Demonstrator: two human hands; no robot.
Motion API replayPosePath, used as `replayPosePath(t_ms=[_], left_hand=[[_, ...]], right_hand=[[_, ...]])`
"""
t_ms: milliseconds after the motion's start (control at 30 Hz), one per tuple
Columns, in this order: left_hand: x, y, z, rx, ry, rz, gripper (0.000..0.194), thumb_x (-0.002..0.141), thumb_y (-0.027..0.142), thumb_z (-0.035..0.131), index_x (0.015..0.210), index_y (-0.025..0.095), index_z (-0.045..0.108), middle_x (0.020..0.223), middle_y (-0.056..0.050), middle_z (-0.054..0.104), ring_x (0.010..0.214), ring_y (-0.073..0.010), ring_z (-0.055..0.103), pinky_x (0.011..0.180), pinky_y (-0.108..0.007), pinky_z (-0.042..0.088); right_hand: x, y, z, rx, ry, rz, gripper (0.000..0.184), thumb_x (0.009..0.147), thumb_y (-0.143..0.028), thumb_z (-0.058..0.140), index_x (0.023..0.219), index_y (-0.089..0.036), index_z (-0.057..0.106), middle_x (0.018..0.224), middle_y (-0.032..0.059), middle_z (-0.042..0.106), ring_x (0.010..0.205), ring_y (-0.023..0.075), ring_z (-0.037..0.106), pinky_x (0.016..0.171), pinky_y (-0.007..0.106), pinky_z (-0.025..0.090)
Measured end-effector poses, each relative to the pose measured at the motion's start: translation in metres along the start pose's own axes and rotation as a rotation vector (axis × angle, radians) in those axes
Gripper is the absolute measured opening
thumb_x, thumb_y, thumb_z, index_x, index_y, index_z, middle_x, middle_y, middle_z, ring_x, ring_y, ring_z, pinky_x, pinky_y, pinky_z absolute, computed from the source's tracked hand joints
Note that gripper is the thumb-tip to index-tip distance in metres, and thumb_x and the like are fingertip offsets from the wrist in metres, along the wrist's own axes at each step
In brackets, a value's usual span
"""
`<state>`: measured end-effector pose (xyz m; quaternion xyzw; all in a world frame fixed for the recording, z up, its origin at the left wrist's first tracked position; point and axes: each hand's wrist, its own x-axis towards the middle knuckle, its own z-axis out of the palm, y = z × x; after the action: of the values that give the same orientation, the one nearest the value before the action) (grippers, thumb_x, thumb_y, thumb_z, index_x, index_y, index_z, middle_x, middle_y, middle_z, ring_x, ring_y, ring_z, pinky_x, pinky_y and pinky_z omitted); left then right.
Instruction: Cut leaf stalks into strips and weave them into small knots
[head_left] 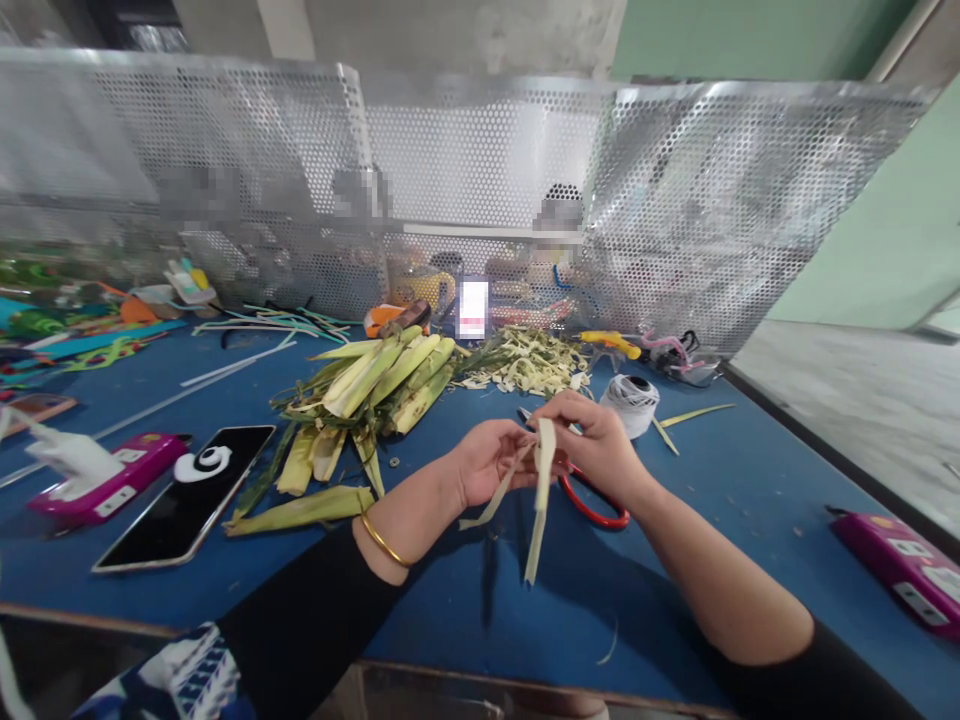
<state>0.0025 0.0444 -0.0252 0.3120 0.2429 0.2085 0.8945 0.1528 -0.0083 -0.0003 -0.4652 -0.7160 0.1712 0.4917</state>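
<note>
Both of my hands meet over the blue table, closed on a pale corn husk strip. My left hand pinches it from the left, where a thinner end hangs down. My right hand grips it from the right near its top fold, with the longer end drooping below. The fingertips partly hide one another. Scissors with a red handle lie beneath my right hand, their blades mostly covered. A spool of white thread stands beyond that hand. To the left lies a pile of corn husks.
Shredded husk scraps are heaped behind my hands. A black phone and a magenta power strip lie left; another magenta power strip sits right. A perforated metal screen borders the back, with people behind it.
</note>
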Motion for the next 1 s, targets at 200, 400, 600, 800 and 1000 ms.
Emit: replayPosePath(t_ms=[200, 400, 600, 800, 1000], left_hand=[[-0.006, 0.0, 0.008, 0.132, -0.155, -0.125, 0.033, 0.076, 0.023, 0.046, 0.093, 0.003, 0.067, 0.084, -0.019, 0.073, 0.079, -0.0231, 0.071, 0.074, -0.031, 0.053], [-0.012, -0.001, 0.018, 0.229, -0.012, -0.154, 0.023, 0.084, 0.024, 0.056, 0.089, 0.006, 0.069, 0.082, -0.013, 0.073, 0.072, -0.0165, 0.069, 0.068, -0.024, 0.053], [-0.006, 0.002, 0.016, 0.02, 0.269, 0.224, 0.016, 0.087, 0.021, 0.058, 0.086, 0.009, 0.069, 0.09, -0.012, 0.072, 0.076, -0.0153, 0.068, 0.078, -0.025, 0.053], [-0.005, 0.009, 0.012, -0.081, 0.35, 0.288, 0.029, 0.094, 0.025, 0.046, 0.089, 0.007, 0.068, 0.082, -0.011, 0.072, 0.063, -0.0119, 0.066, 0.058, -0.02, 0.052], [-0.011, 0.009, 0.019, 0.0, 0.325, 0.272, 0.016, 0.086, 0.015, 0.056, 0.078, 0.01, 0.069, 0.07, -0.007, 0.071, 0.061, -0.0123, 0.065, 0.063, -0.022, 0.051]], right_hand=[[0.006, 0.014, -0.001, 0.007, 0.132, 0.287, 0.031, 0.08, -0.042, 0.058, 0.063, -0.017, 0.064, 0.056, -0.0019, 0.053, 0.057, 0.0129, 0.046, 0.054, 0.025, 0.035], [0.005, 0.021, 0.0, -0.295, 0.075, 0.232, 0.032, 0.082, -0.042, 0.054, 0.061, -0.019, 0.059, 0.06, -0.0009, 0.054, 0.058, 0.0132, 0.045, 0.056, 0.026, 0.031], [0.004, 0.003, -0.005, -0.281, 0.178, 0.25, 0.04, 0.085, -0.05, 0.049, 0.06, -0.02, 0.051, 0.055, -0.0024, 0.046, 0.056, 0.0129, 0.042, 0.055, 0.026, 0.031], [-0.005, 0.003, 0.019, -0.031, -0.228, 0.328, 0.038, 0.079, -0.051, 0.058, 0.06, -0.018, 0.056, 0.056, -0.0037, 0.048, 0.053, 0.0104, 0.041, 0.052, 0.024, 0.031], [-0.003, 0.0, 0.013, 0.004, -0.193, 0.399, 0.037, 0.089, -0.05, 0.042, 0.067, -0.021, 0.051, 0.055, -0.0033, 0.051, 0.046, 0.0115, 0.046, 0.049, 0.025, 0.034]])
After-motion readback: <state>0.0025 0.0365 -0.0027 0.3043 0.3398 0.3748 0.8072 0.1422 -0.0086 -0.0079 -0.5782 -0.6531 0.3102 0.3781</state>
